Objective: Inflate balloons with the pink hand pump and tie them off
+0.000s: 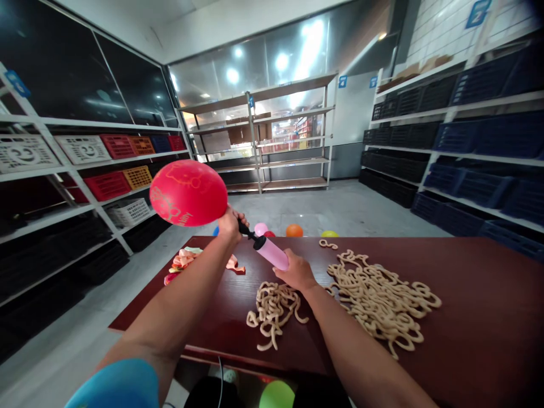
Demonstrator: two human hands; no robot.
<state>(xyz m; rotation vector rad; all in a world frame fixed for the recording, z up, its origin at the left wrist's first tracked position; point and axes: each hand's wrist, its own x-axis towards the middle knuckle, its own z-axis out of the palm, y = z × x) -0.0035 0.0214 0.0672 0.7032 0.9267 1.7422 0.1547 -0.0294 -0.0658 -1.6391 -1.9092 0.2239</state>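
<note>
Fingers of the left hand pinched the neck of an inflated red balloon at the pump's black nozzle, right hand wrapped around the pink hand pump, both above a dark red table, beige loops heaped just right, flat balloons left.

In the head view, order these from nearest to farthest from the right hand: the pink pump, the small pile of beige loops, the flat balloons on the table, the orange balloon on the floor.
1. Pink pump: held in the right hand.
2. Small pile of beige loops: on the table, just below that hand.
3. Flat balloons and orange balloon: too close to call; the first lie left on the table, the second beyond its far edge.
</note>
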